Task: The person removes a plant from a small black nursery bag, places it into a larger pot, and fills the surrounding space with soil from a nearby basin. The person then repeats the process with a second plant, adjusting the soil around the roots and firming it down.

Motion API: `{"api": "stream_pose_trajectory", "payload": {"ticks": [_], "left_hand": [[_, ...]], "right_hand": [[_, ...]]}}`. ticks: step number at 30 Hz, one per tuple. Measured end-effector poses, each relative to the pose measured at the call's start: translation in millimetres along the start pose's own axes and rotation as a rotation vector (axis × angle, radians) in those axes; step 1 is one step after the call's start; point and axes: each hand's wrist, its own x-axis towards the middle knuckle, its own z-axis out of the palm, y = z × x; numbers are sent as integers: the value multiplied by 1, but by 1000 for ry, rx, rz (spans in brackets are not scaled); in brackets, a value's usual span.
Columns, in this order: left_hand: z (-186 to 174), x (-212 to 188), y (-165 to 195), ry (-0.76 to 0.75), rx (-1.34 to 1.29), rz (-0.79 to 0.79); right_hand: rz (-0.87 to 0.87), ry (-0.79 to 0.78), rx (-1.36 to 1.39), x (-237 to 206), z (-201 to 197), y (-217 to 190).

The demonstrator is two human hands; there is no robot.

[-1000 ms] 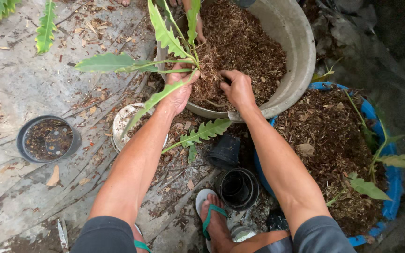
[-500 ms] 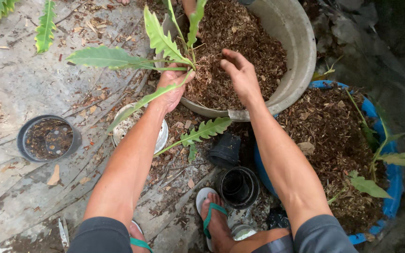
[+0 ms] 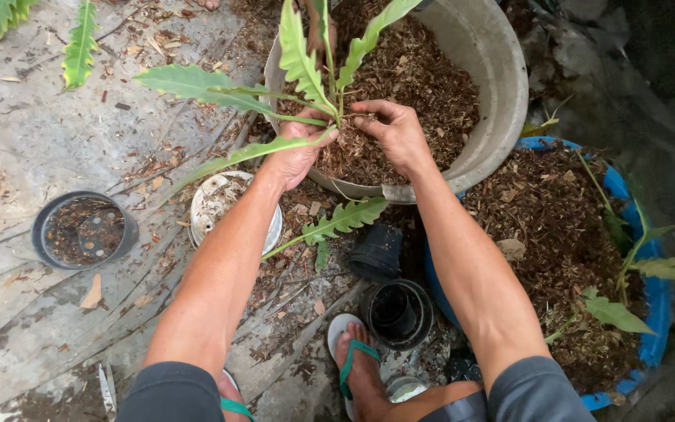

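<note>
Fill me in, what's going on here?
A person crouches over a grey basin of brown bark mix. The left hand grips the base of a green leafy plant; the right hand presses mix around its stem. Empty black pots sit by the foot, and a blue tub of mix lies to the right.
</note>
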Motion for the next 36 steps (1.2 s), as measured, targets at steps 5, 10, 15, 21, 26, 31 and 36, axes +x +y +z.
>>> {"api": "stream_pose_trajectory", "payload": {"ticks": [5, 10, 15, 21, 26, 31, 36], "left_hand": [[7, 3, -3, 30, 70, -66], [0, 5, 0, 67, 78, -31], [-13, 1, 1, 59, 77, 16], [-2, 3, -3, 20, 22, 30], [3, 0, 5, 76, 15, -17], [4, 0, 8, 60, -2, -3], [-4, 3, 13, 76, -31, 36]], "right_hand": [[121, 126, -96, -4, -9, 3], [132, 340, -346, -11, -26, 7], [215, 302, -254, -13, -22, -3], [132, -1, 65, -5, 18, -15], [124, 45, 78, 0, 19, -8], [79, 63, 60, -4, -4, 11], [87, 259, -30, -8, -18, 18]]}}
